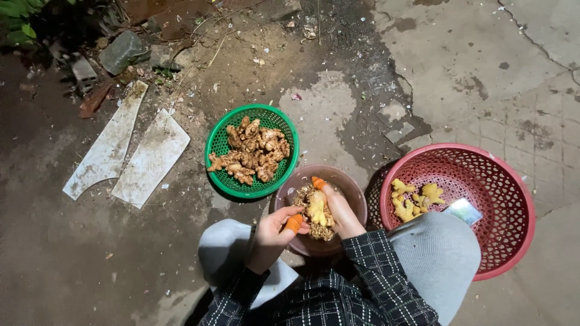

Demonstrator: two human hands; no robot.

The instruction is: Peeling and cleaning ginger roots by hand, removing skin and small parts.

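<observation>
Over the brown bowl [356, 202], both hands grip one peeled ginger root [316, 208].

The left hand [272, 232] pinches its near end with an orange-capped thumb; the right hand [341, 211] closes around its far side, and peelings lie beneath. A green basket [219, 145] of unpeeled ginger [251, 151] touches the bowl's far-left rim; a red basket [507, 181] with peeled pieces [414, 199] and a small shiny packet [464, 211] sits right, partly hidden behind a grey knee. Bare concrete lies open beyond.

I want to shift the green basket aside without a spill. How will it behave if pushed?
The green basket looks like thin plastic mesh, so probably light and a bit flexible. Wide and shallow, it seems unlikely to tip. Its knobbly ginger roots are heaped, so some might tumble on the rough ground.
</observation>
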